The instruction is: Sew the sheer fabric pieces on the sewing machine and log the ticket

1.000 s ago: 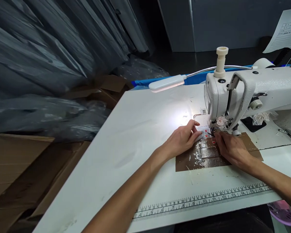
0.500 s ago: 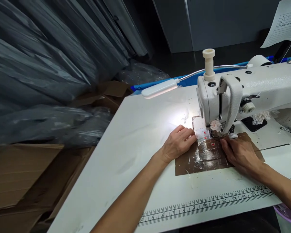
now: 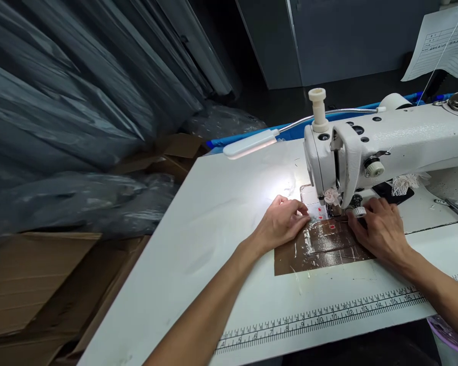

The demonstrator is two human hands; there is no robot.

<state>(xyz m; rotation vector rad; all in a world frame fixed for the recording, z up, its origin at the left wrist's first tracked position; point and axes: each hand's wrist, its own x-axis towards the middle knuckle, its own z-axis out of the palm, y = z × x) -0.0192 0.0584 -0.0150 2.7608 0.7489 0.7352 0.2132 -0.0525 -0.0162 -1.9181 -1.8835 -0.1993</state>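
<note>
Seemingly unfinished, the red-spotted sheer piece [image 3: 320, 213] lies beneath the needle end of the sewing machine [image 3: 400, 140]; stitching progress is too small to tell. The left hand [image 3: 282, 222] pinches its edge between fingers; whether the right hand [image 3: 381, 229] grasps anything, I cannot tell.

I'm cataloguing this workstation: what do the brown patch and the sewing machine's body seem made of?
Brown patch: probably plastic tape or film, partly glossy, judging by its creases and glare.
Sewing machine body: likely painted metal, glossy white with speckled highlights.
</note>
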